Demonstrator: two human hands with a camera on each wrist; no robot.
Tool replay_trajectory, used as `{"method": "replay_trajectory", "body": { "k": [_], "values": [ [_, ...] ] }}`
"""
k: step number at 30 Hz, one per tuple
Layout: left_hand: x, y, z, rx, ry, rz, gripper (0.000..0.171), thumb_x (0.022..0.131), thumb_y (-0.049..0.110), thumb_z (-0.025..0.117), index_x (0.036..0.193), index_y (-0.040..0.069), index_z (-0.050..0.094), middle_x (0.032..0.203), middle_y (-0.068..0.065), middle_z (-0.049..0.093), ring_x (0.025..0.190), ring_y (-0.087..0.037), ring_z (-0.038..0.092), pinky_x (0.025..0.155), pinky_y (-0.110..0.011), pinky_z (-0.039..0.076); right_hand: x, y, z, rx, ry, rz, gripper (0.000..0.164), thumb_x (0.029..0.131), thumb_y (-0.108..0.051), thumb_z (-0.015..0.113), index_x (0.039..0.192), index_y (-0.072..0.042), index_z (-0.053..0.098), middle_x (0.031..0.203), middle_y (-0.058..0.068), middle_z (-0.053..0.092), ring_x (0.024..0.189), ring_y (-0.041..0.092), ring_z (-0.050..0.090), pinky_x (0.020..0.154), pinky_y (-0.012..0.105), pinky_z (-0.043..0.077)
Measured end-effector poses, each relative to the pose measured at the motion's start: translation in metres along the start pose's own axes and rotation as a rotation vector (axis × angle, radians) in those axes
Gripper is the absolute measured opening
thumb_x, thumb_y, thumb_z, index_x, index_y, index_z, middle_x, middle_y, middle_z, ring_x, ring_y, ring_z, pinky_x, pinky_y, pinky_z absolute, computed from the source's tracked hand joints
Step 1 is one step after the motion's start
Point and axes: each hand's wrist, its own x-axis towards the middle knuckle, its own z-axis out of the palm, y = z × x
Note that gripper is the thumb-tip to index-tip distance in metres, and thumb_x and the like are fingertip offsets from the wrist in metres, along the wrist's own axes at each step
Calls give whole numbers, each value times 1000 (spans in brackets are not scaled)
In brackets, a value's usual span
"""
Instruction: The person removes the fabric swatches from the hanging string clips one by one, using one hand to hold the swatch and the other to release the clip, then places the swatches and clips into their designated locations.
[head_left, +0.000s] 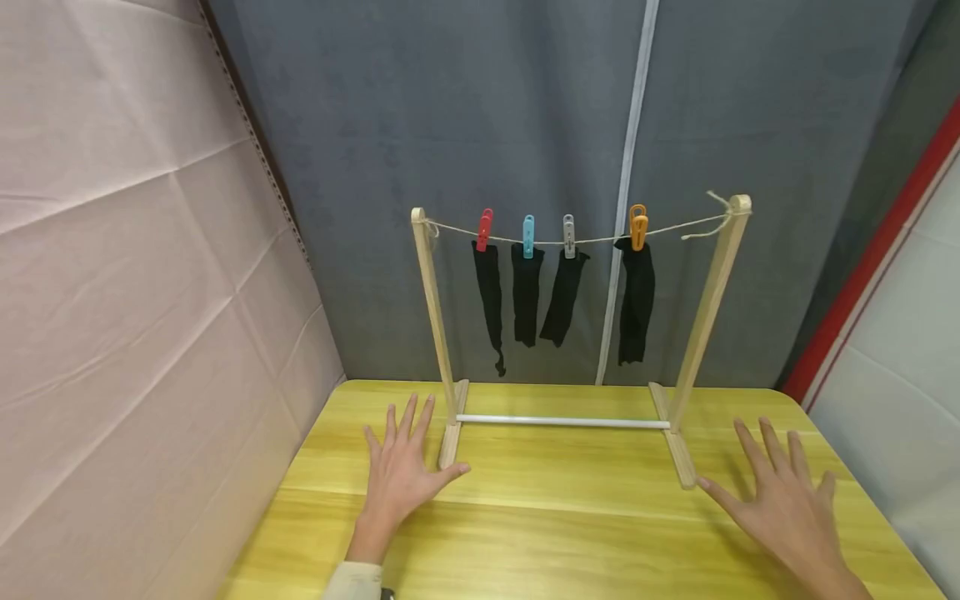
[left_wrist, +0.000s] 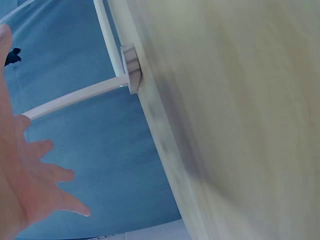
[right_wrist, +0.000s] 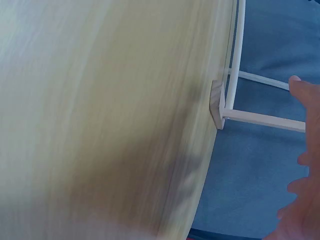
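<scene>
My left hand [head_left: 401, 475] is spread over the table, thumb beside the left foot [head_left: 450, 442] of a small wooden drying rack. On the other side, my right hand [head_left: 787, 508] is spread too, its thumb close to the right foot [head_left: 677, 450]. Neither hand holds anything; whether the thumbs touch the feet, I cannot tell. Black sock-like cloths hang from the rack's string [head_left: 686, 224]. A red clothespin [head_left: 485, 229], a blue clothespin [head_left: 528, 237], a grey clothespin [head_left: 569, 237] and an orange clothespin [head_left: 638, 227] clip them there.
A white rod [head_left: 562, 422] joins the rack's feet low down. The rack stands near the back edge of the wood-grain table [head_left: 555, 533]. Behind it hangs a grey curtain [head_left: 450, 100], with a pale cloth wall [head_left: 150, 292] at the left and a white, red-edged panel [head_left: 900, 317] at the right.
</scene>
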Motion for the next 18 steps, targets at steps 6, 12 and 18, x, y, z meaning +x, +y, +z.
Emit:
{"method": "replay_trajectory", "body": {
  "k": [6,12,18],
  "values": [
    [5,7,-6,-96,104,0,113,85,79,70,171,31,15,175,-5,31,159,-37,35,121,-80,23,3,-7,-5,104,64,-75,109,87,-57,81,170,-19,23,171,29,26,152,59,28,89,82,43],
    [9,18,-14,-195,198,33,108,88,66,76,171,28,20,168,-6,44,148,-34,52,118,-72,39,6,-20,-11,166,144,-164,102,84,-41,88,167,-19,33,162,27,42,131,56,48,67,75,50],
    [11,26,-17,-254,250,95,103,90,61,77,170,27,22,166,-8,46,145,-35,55,112,-63,50,9,-37,-17,195,210,-229,100,78,-28,94,162,-16,42,155,25,51,127,51,52,79,75,49]
  ]
}}
